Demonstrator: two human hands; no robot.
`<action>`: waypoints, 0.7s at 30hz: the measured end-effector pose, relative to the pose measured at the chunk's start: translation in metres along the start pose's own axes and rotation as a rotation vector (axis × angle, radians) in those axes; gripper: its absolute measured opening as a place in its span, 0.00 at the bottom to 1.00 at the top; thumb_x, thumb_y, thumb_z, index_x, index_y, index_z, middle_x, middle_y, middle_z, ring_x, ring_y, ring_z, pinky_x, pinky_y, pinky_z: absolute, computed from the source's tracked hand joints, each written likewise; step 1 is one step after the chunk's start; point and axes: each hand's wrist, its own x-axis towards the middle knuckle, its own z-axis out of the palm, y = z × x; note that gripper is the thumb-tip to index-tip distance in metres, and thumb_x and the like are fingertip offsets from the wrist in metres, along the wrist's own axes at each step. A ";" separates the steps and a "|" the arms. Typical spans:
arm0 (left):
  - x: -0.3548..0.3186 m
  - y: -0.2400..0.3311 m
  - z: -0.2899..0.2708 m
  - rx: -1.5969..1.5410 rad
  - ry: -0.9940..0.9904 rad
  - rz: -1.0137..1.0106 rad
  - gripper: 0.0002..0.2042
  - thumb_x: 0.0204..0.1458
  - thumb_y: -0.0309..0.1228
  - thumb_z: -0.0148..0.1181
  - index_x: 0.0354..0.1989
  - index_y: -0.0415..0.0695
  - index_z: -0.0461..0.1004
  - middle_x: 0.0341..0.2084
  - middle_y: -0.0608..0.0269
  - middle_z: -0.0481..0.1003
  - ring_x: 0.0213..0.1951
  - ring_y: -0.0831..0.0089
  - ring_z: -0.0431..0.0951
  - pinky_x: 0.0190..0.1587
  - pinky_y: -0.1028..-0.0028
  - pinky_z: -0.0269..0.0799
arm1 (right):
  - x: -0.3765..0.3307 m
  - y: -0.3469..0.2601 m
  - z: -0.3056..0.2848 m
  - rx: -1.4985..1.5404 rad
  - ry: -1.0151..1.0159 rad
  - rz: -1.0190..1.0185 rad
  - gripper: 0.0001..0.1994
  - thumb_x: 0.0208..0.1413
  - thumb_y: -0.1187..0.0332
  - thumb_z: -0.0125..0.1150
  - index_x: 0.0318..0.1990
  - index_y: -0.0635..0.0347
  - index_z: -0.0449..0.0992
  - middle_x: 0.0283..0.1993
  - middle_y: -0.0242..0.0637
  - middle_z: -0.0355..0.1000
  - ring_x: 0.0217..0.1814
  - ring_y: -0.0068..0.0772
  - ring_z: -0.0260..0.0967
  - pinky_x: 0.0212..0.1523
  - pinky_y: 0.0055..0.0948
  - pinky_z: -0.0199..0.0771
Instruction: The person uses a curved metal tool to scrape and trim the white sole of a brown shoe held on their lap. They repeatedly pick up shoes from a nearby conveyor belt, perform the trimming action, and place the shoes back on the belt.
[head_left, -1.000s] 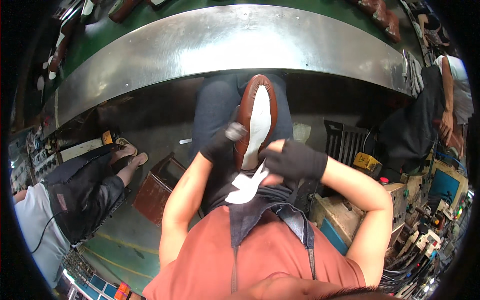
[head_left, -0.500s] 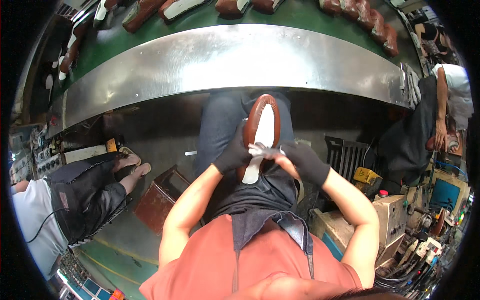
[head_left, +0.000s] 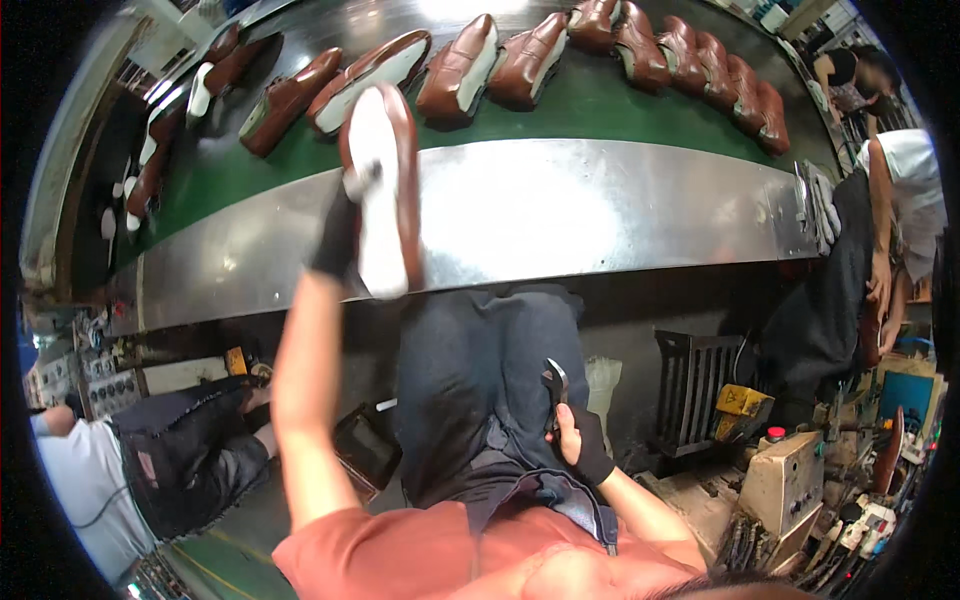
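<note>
My left hand (head_left: 341,232), in a dark glove, is raised over the metal bench edge and closed round a brown shoe (head_left: 404,190). The white underside of that shoe (head_left: 378,225) faces me, toe pointing away, and its outline is a little blurred. Low beside my right thigh, my gloved right hand (head_left: 583,440) is closed on lasting pincers (head_left: 557,380). Their curved metal jaws stick up past the bare thumb; the handles are mostly hidden in the palm.
A green belt (head_left: 300,165) behind the metal strip (head_left: 520,220) carries several brown shoes (head_left: 530,60). People sit at left (head_left: 180,450) and right (head_left: 900,200). Beside my right arm stand a control box with a red button (head_left: 785,480) and a yellow box (head_left: 742,412).
The brown shoe has gone from my lap up and left to the bench, in my left hand. My right hand has left the shoe and drawn back with the pincers.
</note>
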 end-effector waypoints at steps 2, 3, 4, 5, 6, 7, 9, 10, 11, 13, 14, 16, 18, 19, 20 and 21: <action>0.082 0.066 -0.017 0.222 -0.155 0.140 0.27 0.50 0.48 0.61 0.52 0.40 0.69 0.39 0.60 0.76 0.35 0.71 0.78 0.38 0.70 0.75 | 0.006 -0.002 -0.007 0.011 -0.056 0.121 0.25 0.66 0.52 0.43 0.25 0.64 0.69 0.18 0.33 0.66 0.20 0.24 0.70 0.23 0.28 0.67; 0.112 0.087 -0.015 0.393 -0.104 0.208 0.27 0.50 0.47 0.61 0.51 0.40 0.70 0.38 0.59 0.77 0.35 0.71 0.78 0.38 0.70 0.76 | 0.011 -0.004 -0.009 0.017 -0.085 0.176 0.24 0.66 0.52 0.44 0.26 0.65 0.69 0.18 0.33 0.66 0.21 0.24 0.71 0.24 0.28 0.68; 0.142 0.103 -0.014 0.558 -0.050 0.275 0.26 0.50 0.47 0.60 0.50 0.40 0.71 0.38 0.59 0.77 0.36 0.71 0.79 0.39 0.71 0.76 | 0.014 -0.007 -0.009 0.014 -0.097 0.164 0.24 0.66 0.52 0.44 0.26 0.65 0.69 0.18 0.33 0.66 0.21 0.24 0.72 0.24 0.28 0.68; 0.183 0.110 -0.039 0.779 0.085 0.399 0.25 0.50 0.47 0.60 0.49 0.40 0.72 0.35 0.57 0.78 0.35 0.70 0.79 0.39 0.70 0.76 | 0.016 -0.009 -0.006 0.010 -0.141 0.144 0.25 0.66 0.52 0.43 0.26 0.65 0.69 0.18 0.34 0.66 0.21 0.25 0.72 0.24 0.28 0.68; 0.215 0.107 -0.057 0.995 0.212 0.517 0.24 0.50 0.47 0.60 0.48 0.40 0.73 0.33 0.56 0.78 0.34 0.69 0.80 0.38 0.70 0.76 | 0.019 -0.010 -0.004 0.005 -0.174 0.132 0.25 0.66 0.51 0.43 0.26 0.65 0.69 0.18 0.34 0.66 0.22 0.25 0.72 0.24 0.28 0.68; 0.216 0.094 0.003 1.095 0.258 0.622 0.21 0.52 0.44 0.58 0.48 0.43 0.74 0.30 0.52 0.79 0.32 0.64 0.80 0.39 0.68 0.75 | 0.019 -0.007 -0.007 -0.031 -0.152 0.139 0.26 0.67 0.51 0.42 0.25 0.65 0.69 0.18 0.34 0.65 0.22 0.25 0.73 0.24 0.28 0.68; 0.127 0.068 0.134 0.541 0.064 0.569 0.24 0.53 0.46 0.57 0.54 0.43 0.70 0.42 0.47 0.75 0.44 0.55 0.76 0.48 0.65 0.70 | 0.014 -0.014 -0.009 -0.006 -0.124 0.145 0.26 0.67 0.51 0.42 0.25 0.65 0.69 0.18 0.34 0.65 0.22 0.26 0.73 0.24 0.28 0.68; 0.131 0.043 0.145 0.581 -0.004 0.716 0.29 0.50 0.46 0.60 0.56 0.40 0.66 0.47 0.44 0.72 0.49 0.53 0.72 0.52 0.65 0.67 | 0.015 -0.019 -0.006 0.000 -0.148 0.131 0.26 0.67 0.51 0.42 0.25 0.65 0.68 0.18 0.34 0.64 0.22 0.26 0.73 0.24 0.28 0.68; 0.137 0.018 0.160 0.636 -0.062 0.801 0.34 0.47 0.47 0.63 0.58 0.36 0.63 0.52 0.41 0.68 0.55 0.52 0.68 0.57 0.64 0.63 | 0.014 -0.018 -0.004 0.016 -0.147 0.146 0.25 0.67 0.51 0.42 0.26 0.65 0.69 0.18 0.34 0.64 0.22 0.26 0.73 0.24 0.27 0.68; 0.182 -0.026 0.171 0.832 0.009 0.718 0.46 0.42 0.50 0.66 0.63 0.31 0.53 0.59 0.39 0.62 0.61 0.50 0.63 0.62 0.62 0.59 | 0.012 -0.013 -0.003 0.027 -0.184 0.105 0.25 0.67 0.52 0.42 0.25 0.64 0.69 0.18 0.32 0.66 0.22 0.23 0.72 0.24 0.25 0.68; 0.185 -0.027 0.193 0.930 0.107 0.640 0.48 0.42 0.50 0.67 0.64 0.31 0.51 0.60 0.38 0.60 0.61 0.50 0.63 0.62 0.62 0.59 | 0.014 -0.010 -0.006 0.039 -0.178 0.085 0.25 0.67 0.52 0.43 0.25 0.64 0.70 0.18 0.31 0.67 0.22 0.22 0.71 0.24 0.24 0.68; 0.180 -0.011 0.222 1.125 0.327 0.480 0.51 0.40 0.50 0.67 0.65 0.30 0.46 0.62 0.38 0.57 0.62 0.50 0.61 0.61 0.61 0.60 | 0.015 -0.018 -0.011 0.031 -0.185 0.112 0.25 0.67 0.52 0.42 0.25 0.64 0.70 0.18 0.31 0.67 0.22 0.22 0.71 0.24 0.24 0.68; 0.198 -0.003 0.228 1.139 0.222 0.474 0.47 0.46 0.46 0.62 0.70 0.45 0.41 0.63 0.43 0.57 0.60 0.52 0.64 0.61 0.60 0.60 | 0.021 -0.021 -0.015 0.031 -0.188 0.115 0.25 0.67 0.51 0.42 0.25 0.64 0.70 0.18 0.32 0.67 0.22 0.22 0.71 0.24 0.24 0.68; 0.185 0.015 0.226 1.120 0.096 0.540 0.43 0.49 0.43 0.60 0.70 0.46 0.43 0.62 0.48 0.59 0.61 0.55 0.64 0.62 0.62 0.58 | 0.020 -0.021 -0.014 0.031 -0.192 0.123 0.26 0.66 0.51 0.42 0.25 0.64 0.70 0.18 0.32 0.67 0.22 0.22 0.71 0.24 0.25 0.68; 0.186 0.022 0.219 1.272 -0.011 0.636 0.39 0.52 0.39 0.56 0.70 0.47 0.43 0.62 0.51 0.61 0.59 0.57 0.66 0.62 0.63 0.60 | 0.018 -0.021 -0.014 0.030 -0.200 0.130 0.26 0.66 0.50 0.42 0.25 0.63 0.70 0.18 0.32 0.67 0.22 0.22 0.71 0.24 0.25 0.68; 0.184 0.029 0.208 1.408 -0.114 0.740 0.35 0.55 0.35 0.52 0.70 0.48 0.44 0.62 0.55 0.63 0.57 0.59 0.69 0.61 0.64 0.61 | 0.014 -0.024 -0.012 0.053 -0.201 0.133 0.26 0.66 0.50 0.42 0.25 0.64 0.70 0.18 0.32 0.67 0.22 0.23 0.71 0.24 0.25 0.69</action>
